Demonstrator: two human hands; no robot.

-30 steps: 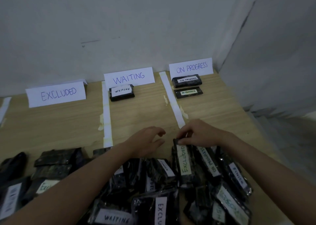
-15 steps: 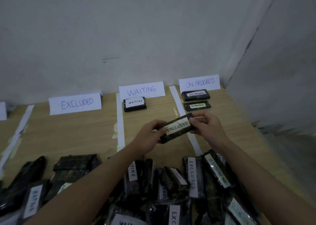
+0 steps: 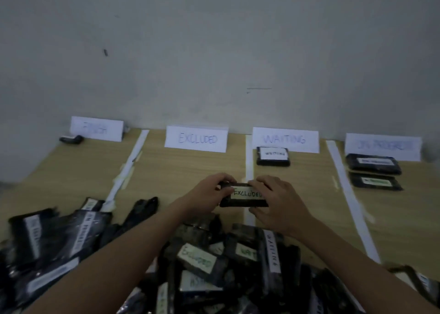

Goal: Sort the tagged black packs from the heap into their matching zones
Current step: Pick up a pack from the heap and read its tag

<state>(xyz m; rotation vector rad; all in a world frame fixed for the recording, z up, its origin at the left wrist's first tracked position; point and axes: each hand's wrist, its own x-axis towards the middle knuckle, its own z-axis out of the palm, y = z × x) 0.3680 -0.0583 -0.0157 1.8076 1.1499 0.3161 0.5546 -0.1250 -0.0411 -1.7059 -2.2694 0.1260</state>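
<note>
I grip the EXCLUDED pack [image 3: 245, 195] with my left hand [image 3: 209, 192] and right hand [image 3: 277, 200], above the tape strip [image 3: 249, 168] — mid-delivery. Next, I judge, carry it left toward the EXCLUDED sign [image 3: 196, 139] — that zone looks bare.

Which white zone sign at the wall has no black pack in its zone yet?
The white EXCLUDED sign; the FINISH, WAITING and ON PROGRESS zones each already hold something black.
</note>
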